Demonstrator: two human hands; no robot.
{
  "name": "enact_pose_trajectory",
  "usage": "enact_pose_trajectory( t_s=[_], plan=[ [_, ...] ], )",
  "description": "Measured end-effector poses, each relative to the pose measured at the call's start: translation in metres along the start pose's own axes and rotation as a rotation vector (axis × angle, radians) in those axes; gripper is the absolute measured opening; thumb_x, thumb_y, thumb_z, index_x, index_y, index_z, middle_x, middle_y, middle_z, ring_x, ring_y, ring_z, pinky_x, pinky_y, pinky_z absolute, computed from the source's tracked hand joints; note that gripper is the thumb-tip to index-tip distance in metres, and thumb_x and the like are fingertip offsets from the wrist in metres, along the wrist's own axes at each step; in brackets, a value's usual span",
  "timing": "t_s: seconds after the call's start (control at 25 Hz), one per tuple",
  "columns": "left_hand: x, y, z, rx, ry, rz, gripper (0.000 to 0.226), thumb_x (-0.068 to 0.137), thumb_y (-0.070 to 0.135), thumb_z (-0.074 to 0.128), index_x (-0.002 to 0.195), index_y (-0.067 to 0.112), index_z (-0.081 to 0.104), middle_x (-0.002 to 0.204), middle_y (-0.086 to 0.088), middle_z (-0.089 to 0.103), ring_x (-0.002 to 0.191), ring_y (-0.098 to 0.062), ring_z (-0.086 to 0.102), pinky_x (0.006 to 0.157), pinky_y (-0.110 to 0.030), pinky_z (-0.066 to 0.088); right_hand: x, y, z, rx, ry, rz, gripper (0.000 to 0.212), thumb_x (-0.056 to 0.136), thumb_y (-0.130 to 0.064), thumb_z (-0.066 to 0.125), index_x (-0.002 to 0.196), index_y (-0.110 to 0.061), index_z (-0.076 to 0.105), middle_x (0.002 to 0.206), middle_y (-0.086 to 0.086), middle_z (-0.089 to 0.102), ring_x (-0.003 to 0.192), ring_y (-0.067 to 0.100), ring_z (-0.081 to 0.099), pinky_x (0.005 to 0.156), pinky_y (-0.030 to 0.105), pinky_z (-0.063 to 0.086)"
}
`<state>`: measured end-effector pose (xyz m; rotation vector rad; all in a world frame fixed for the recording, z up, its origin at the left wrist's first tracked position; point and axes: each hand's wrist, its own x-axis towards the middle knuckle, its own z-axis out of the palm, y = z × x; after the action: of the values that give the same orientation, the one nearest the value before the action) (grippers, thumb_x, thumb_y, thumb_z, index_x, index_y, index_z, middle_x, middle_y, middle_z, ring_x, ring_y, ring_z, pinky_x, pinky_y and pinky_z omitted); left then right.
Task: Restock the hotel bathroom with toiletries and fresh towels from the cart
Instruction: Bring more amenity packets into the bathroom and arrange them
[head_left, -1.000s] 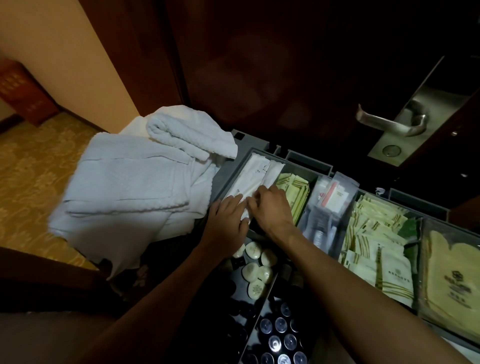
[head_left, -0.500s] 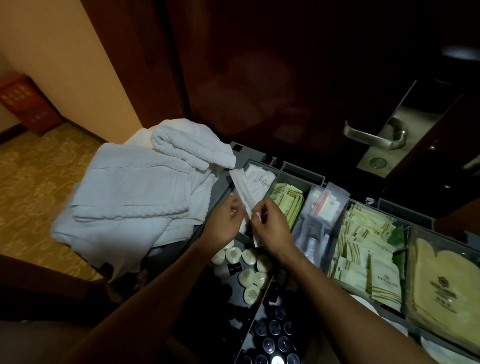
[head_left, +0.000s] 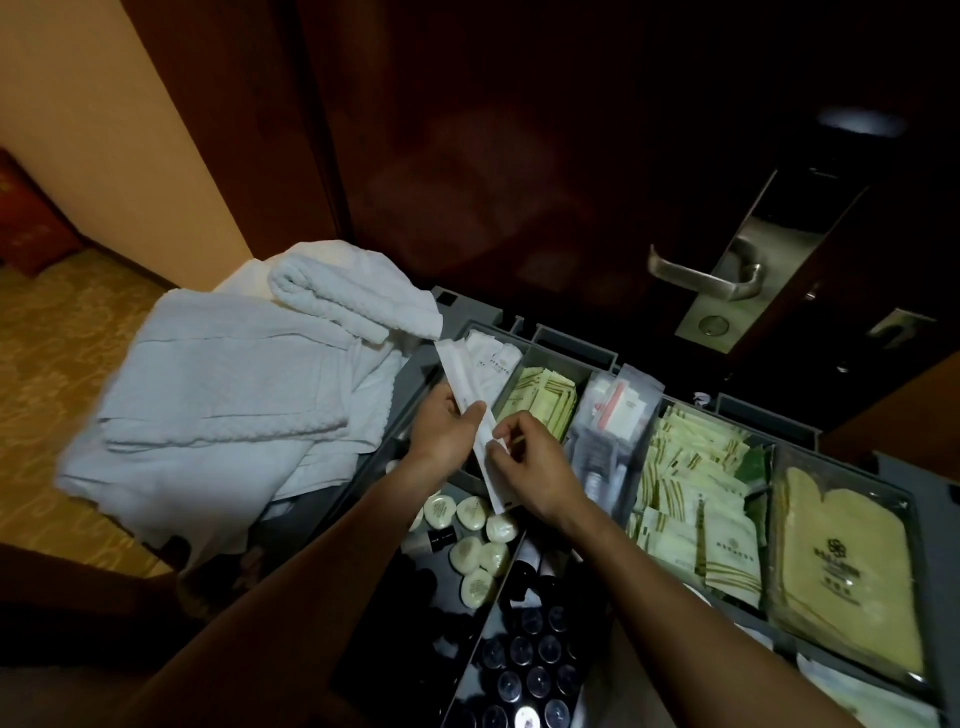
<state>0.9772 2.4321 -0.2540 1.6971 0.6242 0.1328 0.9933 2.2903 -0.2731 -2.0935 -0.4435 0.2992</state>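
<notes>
The packet (head_left: 460, 376) is a long, narrow, flat strip of white wrapping with a line of small dark print along it; the print is too small to read. It may be two strips overlapping end to end; I cannot tell. It is held in the air just above the cart (head_left: 571, 345), over the border between the compartment of like white packets (head_left: 493, 358) and the tray of round soaps (head_left: 470, 553).

Its long axis runs on a diagonal: the far end points up and away toward the towels (head_left: 234, 384), and the near end points down toward the soaps, tilted a little to the right.

The left hand (head_left: 444, 431) grips the packet near its middle, with the fingers curled round it from the left. The right hand (head_left: 537, 467) pinches the lower half at its right edge between thumb and fingertips. The two hands lie close together, with the strip between them.

The towels lie in a loose white heap on the left end of the cart, a rolled one on top. To the right of the white packets are green sachets (head_left: 545, 397), clear bags (head_left: 613, 415), more sachets and a yellow mitt (head_left: 841, 561). Dark bottle caps (head_left: 537, 680) fill the nearest tray. Behind the cart stands a dark door with a metal handle (head_left: 701, 280).
</notes>
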Motion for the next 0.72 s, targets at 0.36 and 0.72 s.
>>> enact_pose_trajectory(
  t_s=[0.36, 0.72],
  plan=[
    [0.007, -0.005, -0.005, 0.027, -0.029, 0.037, 0.015, 0.098, 0.008, 0.057, 0.11, 0.006, 0.066, 0.103, -0.004, 0.076, 0.09, -0.013, 0.071, 0.079, -0.029, 0.057, 0.017, 0.017, -0.008, -0.476, -0.087, 0.045, 0.039, 0.095, -0.018, 0.049, 0.132, -0.017, 0.059, 0.128, 0.014, 0.057, 0.121, 0.032, 0.047, 0.103, 0.037, 0.037],
    [0.006, -0.013, -0.001, 0.045, -0.034, -0.018, 0.015, 0.099, 0.015, 0.061, 0.104, 0.002, 0.066, 0.096, -0.012, 0.071, 0.093, -0.028, 0.069, 0.083, -0.04, 0.055, 0.037, 0.01, 0.008, -0.645, -0.132, 0.147, 0.039, 0.1, -0.025, 0.041, 0.134, -0.022, 0.059, 0.134, 0.011, 0.048, 0.123, 0.033, 0.035, 0.095, 0.038, 0.027]
  ],
)
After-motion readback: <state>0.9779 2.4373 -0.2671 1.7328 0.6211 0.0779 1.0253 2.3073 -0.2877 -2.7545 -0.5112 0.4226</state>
